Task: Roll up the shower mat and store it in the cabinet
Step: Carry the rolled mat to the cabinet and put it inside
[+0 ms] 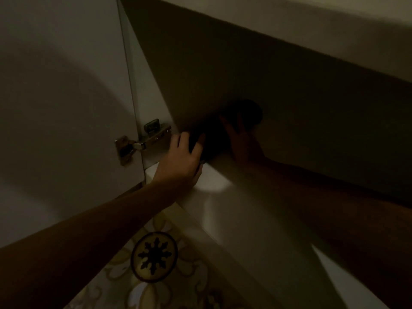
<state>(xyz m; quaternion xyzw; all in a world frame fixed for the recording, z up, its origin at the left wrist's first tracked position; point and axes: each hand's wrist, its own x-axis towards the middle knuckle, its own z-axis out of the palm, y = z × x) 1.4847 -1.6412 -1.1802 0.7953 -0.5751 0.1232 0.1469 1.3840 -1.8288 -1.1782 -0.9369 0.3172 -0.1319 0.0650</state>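
A dim, head-worn view looks down into an open white cabinet [223, 179], whose lower shelf edge crosses the middle of the scene. A person's two bare arms reach into it. The rolled shower mat [236, 121], a dark cylinder almost lost in shadow, lies on its side on that shelf, just inside the cabinet's front edge.

The left hand [185, 161] rests at the near end of the roll, by the shelf edge, fingers spread and loosely curved against the mat rather than clamped around it. The right hand [243, 141], deeper inside the cabinet, lies along the side of the roll with fingers extended and open; whether its palm presses the mat cannot be told in the dark.

The open cabinet door [66, 85] stands to the left of the cabinet opening, its metal hinge [133, 146] catching a little light just beside the left hand. Below the cabinet, a patterned floor tile [153, 256] shows (cream, with a dark round medallion).

The step in hand appears to be the last placing of the mat, with storage nearly complete. The next move likely calls for a gentle push deeper so the roll clears the shelf edge without unrolling, then withdrawing both hands and swinging the door shut.
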